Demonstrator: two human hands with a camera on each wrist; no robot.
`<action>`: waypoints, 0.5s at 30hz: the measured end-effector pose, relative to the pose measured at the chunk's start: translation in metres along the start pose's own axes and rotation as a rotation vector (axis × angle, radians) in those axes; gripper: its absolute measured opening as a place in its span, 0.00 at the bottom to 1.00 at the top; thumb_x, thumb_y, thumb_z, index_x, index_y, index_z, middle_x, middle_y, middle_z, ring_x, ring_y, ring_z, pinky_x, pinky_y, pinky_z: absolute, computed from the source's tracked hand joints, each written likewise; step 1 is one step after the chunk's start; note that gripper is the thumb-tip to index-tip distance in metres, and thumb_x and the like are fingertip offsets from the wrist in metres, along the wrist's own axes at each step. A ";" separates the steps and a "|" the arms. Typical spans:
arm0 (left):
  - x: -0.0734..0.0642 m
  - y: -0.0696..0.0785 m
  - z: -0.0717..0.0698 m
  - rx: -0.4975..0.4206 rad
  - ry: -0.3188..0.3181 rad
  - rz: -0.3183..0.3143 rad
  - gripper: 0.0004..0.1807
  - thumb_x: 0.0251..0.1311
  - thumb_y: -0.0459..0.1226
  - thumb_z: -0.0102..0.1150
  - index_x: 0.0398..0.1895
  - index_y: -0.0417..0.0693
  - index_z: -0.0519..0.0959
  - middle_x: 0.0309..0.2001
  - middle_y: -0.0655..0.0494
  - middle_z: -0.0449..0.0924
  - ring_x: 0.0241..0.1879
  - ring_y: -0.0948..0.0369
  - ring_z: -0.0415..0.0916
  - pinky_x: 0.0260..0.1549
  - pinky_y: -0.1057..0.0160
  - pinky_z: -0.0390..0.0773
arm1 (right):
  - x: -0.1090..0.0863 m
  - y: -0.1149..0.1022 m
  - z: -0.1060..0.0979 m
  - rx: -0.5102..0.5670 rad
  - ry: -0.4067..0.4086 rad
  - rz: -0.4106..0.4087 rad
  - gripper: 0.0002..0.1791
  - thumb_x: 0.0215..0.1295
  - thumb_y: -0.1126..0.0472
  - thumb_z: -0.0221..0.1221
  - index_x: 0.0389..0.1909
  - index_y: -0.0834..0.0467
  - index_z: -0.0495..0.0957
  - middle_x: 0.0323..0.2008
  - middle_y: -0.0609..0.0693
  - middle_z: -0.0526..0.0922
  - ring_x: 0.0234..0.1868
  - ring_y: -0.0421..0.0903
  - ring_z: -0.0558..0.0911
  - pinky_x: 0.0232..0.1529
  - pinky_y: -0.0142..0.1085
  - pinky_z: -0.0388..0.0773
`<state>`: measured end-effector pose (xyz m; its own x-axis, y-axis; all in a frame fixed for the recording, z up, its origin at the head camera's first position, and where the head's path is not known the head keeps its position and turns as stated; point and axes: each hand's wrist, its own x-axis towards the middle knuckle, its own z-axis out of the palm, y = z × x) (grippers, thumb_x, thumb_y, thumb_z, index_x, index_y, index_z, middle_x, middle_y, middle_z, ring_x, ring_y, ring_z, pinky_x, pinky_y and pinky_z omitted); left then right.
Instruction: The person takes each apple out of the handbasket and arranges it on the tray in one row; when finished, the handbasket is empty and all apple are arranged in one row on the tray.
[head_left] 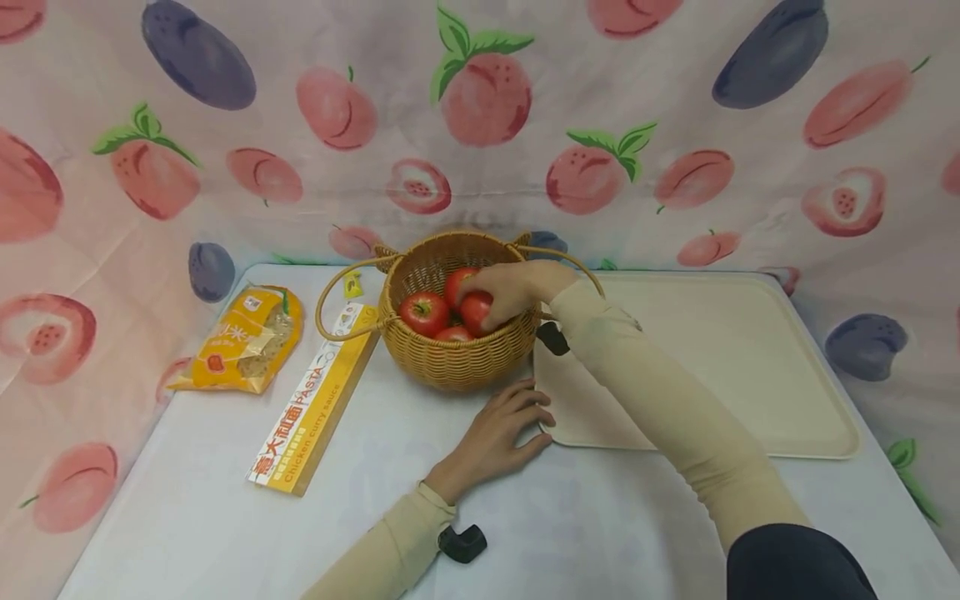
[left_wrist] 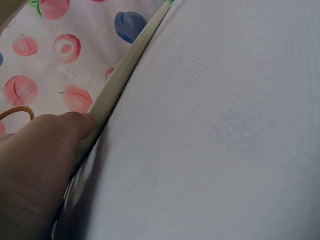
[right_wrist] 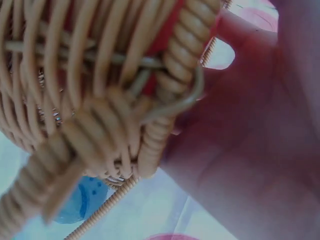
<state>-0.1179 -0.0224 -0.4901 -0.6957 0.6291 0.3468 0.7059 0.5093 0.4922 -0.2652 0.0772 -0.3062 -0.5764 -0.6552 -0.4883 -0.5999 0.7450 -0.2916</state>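
Note:
A round wicker basket (head_left: 457,367) holds several red apples (head_left: 424,313). My right hand (head_left: 517,287) reaches over its rim, the fingers curled round an apple (head_left: 476,312) among the others. In the right wrist view the palm (right_wrist: 240,135) shows beside the woven wall, and the fingertips are hidden. My left hand (head_left: 498,429) rests at the left edge of a cream tray (head_left: 720,367), its fingers loosely spread near the corner. The left wrist view shows the thumb (left_wrist: 75,125) against the tray's rim (left_wrist: 117,80).
Left of the basket lies a long yellow and white pasta box (head_left: 315,400). Beyond it is a yellow bag of grain or pasta (head_left: 243,342). A small yellow packet (head_left: 352,285) lies behind the box. The basket's looped handles (head_left: 321,304) stick out sideways. A fruit-patterned cloth (head_left: 480,192) hangs behind.

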 end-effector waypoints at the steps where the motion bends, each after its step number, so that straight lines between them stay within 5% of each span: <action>1: 0.000 0.000 0.000 0.000 -0.003 -0.002 0.09 0.61 0.49 0.58 0.42 0.60 0.80 0.55 0.63 0.74 0.70 0.59 0.57 0.67 0.54 0.63 | -0.001 0.001 0.001 0.008 0.007 0.003 0.29 0.60 0.50 0.58 0.64 0.43 0.65 0.63 0.51 0.67 0.62 0.50 0.68 0.61 0.47 0.69; 9: 0.000 0.000 0.002 0.025 -0.001 0.015 0.09 0.61 0.49 0.57 0.42 0.61 0.79 0.55 0.63 0.73 0.70 0.59 0.57 0.65 0.54 0.65 | -0.013 0.003 0.006 0.108 0.104 0.022 0.32 0.58 0.46 0.59 0.65 0.37 0.63 0.71 0.54 0.54 0.72 0.53 0.57 0.62 0.52 0.67; 15: -0.001 -0.001 0.002 0.029 0.002 0.015 0.09 0.61 0.49 0.57 0.42 0.62 0.79 0.55 0.63 0.73 0.70 0.58 0.57 0.65 0.53 0.66 | -0.018 0.006 0.010 0.097 0.230 -0.078 0.35 0.56 0.45 0.61 0.66 0.41 0.63 0.64 0.49 0.61 0.59 0.49 0.69 0.56 0.47 0.73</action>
<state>-0.1178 -0.0221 -0.4923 -0.6854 0.6357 0.3552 0.7196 0.5167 0.4638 -0.2527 0.0946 -0.3071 -0.6479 -0.7143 -0.2647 -0.5979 0.6922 -0.4042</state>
